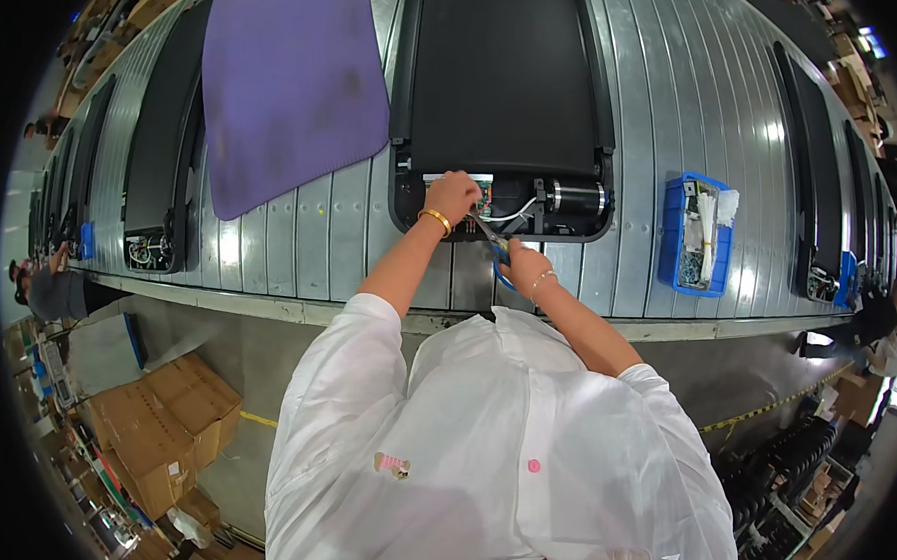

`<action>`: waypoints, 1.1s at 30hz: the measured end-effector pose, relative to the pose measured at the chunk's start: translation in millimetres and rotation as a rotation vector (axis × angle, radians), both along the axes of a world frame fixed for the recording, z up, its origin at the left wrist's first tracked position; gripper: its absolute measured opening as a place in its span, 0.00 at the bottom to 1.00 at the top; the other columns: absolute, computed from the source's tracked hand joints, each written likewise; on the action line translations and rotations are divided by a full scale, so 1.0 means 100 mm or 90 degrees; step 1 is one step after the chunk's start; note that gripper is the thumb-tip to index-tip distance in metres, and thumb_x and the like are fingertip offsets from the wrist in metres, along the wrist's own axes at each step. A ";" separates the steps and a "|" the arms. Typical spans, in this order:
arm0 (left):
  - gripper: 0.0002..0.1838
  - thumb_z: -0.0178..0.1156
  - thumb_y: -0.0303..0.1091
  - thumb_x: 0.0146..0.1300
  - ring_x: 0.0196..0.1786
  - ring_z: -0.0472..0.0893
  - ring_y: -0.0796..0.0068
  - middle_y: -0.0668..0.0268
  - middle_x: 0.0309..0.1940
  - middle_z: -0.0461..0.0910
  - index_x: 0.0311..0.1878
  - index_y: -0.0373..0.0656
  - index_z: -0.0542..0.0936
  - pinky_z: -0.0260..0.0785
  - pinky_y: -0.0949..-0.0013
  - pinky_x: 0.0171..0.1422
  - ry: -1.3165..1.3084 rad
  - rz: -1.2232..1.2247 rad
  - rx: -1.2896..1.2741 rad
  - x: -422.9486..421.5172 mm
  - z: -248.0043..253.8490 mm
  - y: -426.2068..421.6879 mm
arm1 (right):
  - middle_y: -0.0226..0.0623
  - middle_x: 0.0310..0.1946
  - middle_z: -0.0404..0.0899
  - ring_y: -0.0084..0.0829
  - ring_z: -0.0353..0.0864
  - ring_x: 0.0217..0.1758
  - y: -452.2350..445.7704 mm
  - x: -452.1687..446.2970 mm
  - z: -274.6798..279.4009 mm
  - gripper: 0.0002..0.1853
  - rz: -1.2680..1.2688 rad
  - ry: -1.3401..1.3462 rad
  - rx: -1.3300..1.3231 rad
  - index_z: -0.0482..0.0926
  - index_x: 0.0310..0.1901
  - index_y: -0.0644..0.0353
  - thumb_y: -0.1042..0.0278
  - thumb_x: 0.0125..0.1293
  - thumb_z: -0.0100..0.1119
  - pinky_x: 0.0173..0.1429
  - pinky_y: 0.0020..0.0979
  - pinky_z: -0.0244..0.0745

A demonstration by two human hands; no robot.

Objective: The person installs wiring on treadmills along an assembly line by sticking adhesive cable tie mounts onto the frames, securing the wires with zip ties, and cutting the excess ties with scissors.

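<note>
A black treadmill-like unit (505, 77) lies on the metal conveyor, its near end uncovered to show a green circuit board (484, 194), white wires (514, 215) and a cylindrical motor (577, 196). Over the board, my left hand (452, 196) has its fingers pinched together; what they hold is too small to name. My right hand (526, 268) is closed around the blue handle of scissors (497, 240). The scissor blades point up and left, close to my left fingertips at the unit's near edge.
Left of the unit lies a purple mat (295, 91). A blue bin (698, 234) with cable ties and small parts stands at right. More black units (165, 142) line the conveyor (350, 209). People work farther along at both sides. Cardboard boxes (165, 432) stand on the floor.
</note>
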State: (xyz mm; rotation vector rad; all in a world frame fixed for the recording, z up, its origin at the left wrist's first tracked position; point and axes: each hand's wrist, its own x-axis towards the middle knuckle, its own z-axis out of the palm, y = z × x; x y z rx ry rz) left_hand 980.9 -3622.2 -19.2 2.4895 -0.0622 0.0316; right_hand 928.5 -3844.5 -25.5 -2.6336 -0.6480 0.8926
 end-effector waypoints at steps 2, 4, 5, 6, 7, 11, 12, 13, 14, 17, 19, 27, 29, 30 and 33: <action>0.05 0.62 0.34 0.52 0.32 0.77 0.64 0.65 0.27 0.78 0.29 0.44 0.82 0.70 0.64 0.38 -0.030 0.233 -0.159 0.02 -0.06 -0.05 | 0.47 0.32 0.80 0.47 0.81 0.36 -0.17 -0.11 0.23 0.28 -0.036 0.023 -0.020 0.65 0.48 0.59 0.45 0.57 0.57 0.37 0.45 0.74; 0.05 0.61 0.33 0.53 0.31 0.78 0.63 0.63 0.27 0.78 0.30 0.44 0.82 0.70 0.65 0.37 0.008 0.183 -0.187 -0.02 0.01 -0.19 | 0.46 0.36 0.80 0.45 0.81 0.38 -0.38 -0.21 0.48 0.29 -0.094 0.063 -0.054 0.64 0.50 0.58 0.45 0.55 0.58 0.41 0.45 0.73; 0.04 0.61 0.32 0.53 0.31 0.78 0.63 0.62 0.27 0.79 0.30 0.43 0.81 0.71 0.65 0.36 0.045 0.142 -0.210 -0.09 0.05 -0.27 | 0.46 0.36 0.80 0.45 0.81 0.38 -0.50 -0.24 0.48 0.29 -0.092 0.065 -0.057 0.64 0.50 0.58 0.45 0.55 0.58 0.41 0.45 0.73; 0.04 0.60 0.31 0.54 0.30 0.79 0.63 0.61 0.27 0.79 0.31 0.42 0.81 0.71 0.65 0.36 0.082 0.098 -0.231 -0.15 0.07 -0.36 | 0.45 0.37 0.80 0.45 0.81 0.38 -0.64 -0.27 0.47 0.29 -0.100 0.007 -0.065 0.64 0.50 0.57 0.44 0.55 0.58 0.43 0.45 0.72; 0.04 0.60 0.31 0.54 0.30 0.79 0.63 0.61 0.27 0.79 0.31 0.42 0.81 0.71 0.65 0.36 0.086 0.096 -0.231 -0.19 0.03 -0.47 | 0.45 0.37 0.80 0.44 0.81 0.38 -0.76 -0.29 0.47 0.29 -0.110 -0.052 -0.072 0.65 0.50 0.55 0.43 0.55 0.57 0.44 0.46 0.70; 0.06 0.60 0.34 0.54 0.33 0.80 0.61 0.61 0.28 0.80 0.32 0.43 0.81 0.72 0.63 0.37 0.042 -0.011 -0.207 -0.20 -0.18 -0.90 | 0.44 0.41 0.80 0.43 0.81 0.40 -0.85 -0.15 0.56 0.29 -0.130 -0.103 -0.121 0.65 0.50 0.54 0.42 0.55 0.58 0.49 0.46 0.67; 0.06 0.60 0.35 0.55 0.33 0.80 0.61 0.62 0.29 0.80 0.32 0.43 0.81 0.72 0.62 0.38 0.019 -0.033 -0.165 -0.15 -0.22 -0.94 | 0.43 0.42 0.80 0.42 0.81 0.41 -0.84 -0.05 0.57 0.29 -0.129 -0.101 -0.138 0.65 0.50 0.54 0.42 0.54 0.58 0.50 0.46 0.65; 0.07 0.60 0.36 0.55 0.34 0.80 0.60 0.62 0.29 0.80 0.33 0.44 0.81 0.72 0.62 0.38 -0.006 -0.054 -0.121 -0.10 -0.21 -0.97 | 0.43 0.42 0.80 0.42 0.81 0.41 -0.79 0.03 0.54 0.29 -0.132 -0.103 -0.138 0.65 0.50 0.54 0.42 0.54 0.58 0.50 0.46 0.65; 0.07 0.60 0.36 0.55 0.34 0.80 0.60 0.62 0.29 0.80 0.33 0.44 0.81 0.72 0.62 0.38 -0.008 -0.056 -0.119 -0.05 -0.20 -0.98 | 0.43 0.41 0.80 0.43 0.81 0.40 -0.72 0.11 0.49 0.29 -0.099 -0.108 -0.151 0.65 0.50 0.54 0.43 0.55 0.58 0.50 0.45 0.66; 0.08 0.60 0.38 0.55 0.35 0.79 0.60 0.64 0.30 0.80 0.33 0.45 0.82 0.71 0.59 0.39 0.044 0.000 0.037 0.08 -0.01 -0.91 | 0.43 0.37 0.81 0.44 0.82 0.39 -0.53 0.33 0.37 0.28 -0.061 -0.088 -0.163 0.65 0.50 0.55 0.45 0.55 0.58 0.48 0.44 0.68; 0.08 0.60 0.38 0.54 0.36 0.79 0.60 0.64 0.31 0.79 0.32 0.46 0.82 0.71 0.59 0.39 0.034 0.004 0.042 0.11 -0.02 -0.86 | 0.43 0.34 0.81 0.45 0.82 0.37 -0.45 0.40 0.29 0.26 -0.043 -0.031 -0.171 0.66 0.49 0.55 0.47 0.56 0.59 0.45 0.44 0.71; 0.08 0.60 0.38 0.55 0.32 0.79 0.61 0.64 0.28 0.80 0.32 0.46 0.83 0.71 0.62 0.38 0.012 0.144 -0.024 -0.08 -0.03 -1.02 | 0.52 0.30 0.80 0.52 0.80 0.35 -0.97 0.11 0.33 0.22 -0.072 -0.024 0.041 0.67 0.46 0.59 0.55 0.56 0.59 0.40 0.47 0.74; 0.08 0.60 0.37 0.57 0.29 0.80 0.68 0.64 0.25 0.81 0.33 0.43 0.83 0.71 0.66 0.36 0.074 0.160 -0.158 -0.19 -0.15 -1.18 | 0.53 0.30 0.79 0.53 0.79 0.34 -1.38 -0.22 0.34 0.23 -0.116 -0.029 0.111 0.67 0.48 0.58 0.56 0.55 0.59 0.39 0.48 0.73; 0.09 0.60 0.36 0.57 0.28 0.81 0.72 0.65 0.24 0.82 0.32 0.41 0.83 0.71 0.69 0.34 0.124 0.133 -0.241 -0.27 -0.24 -1.31 | 0.52 0.30 0.79 0.53 0.79 0.34 -1.63 -0.41 0.26 0.24 -0.147 -0.027 0.095 0.67 0.50 0.56 0.56 0.54 0.59 0.39 0.49 0.73; 0.07 0.59 0.30 0.59 0.29 0.81 0.77 0.62 0.29 0.83 0.38 0.38 0.81 0.73 0.74 0.33 0.326 0.083 -0.412 -0.55 -0.36 -2.05 | 0.51 0.30 0.80 0.53 0.79 0.34 -2.37 -0.91 0.31 0.27 -0.244 0.053 0.014 0.67 0.54 0.51 0.54 0.53 0.60 0.38 0.50 0.72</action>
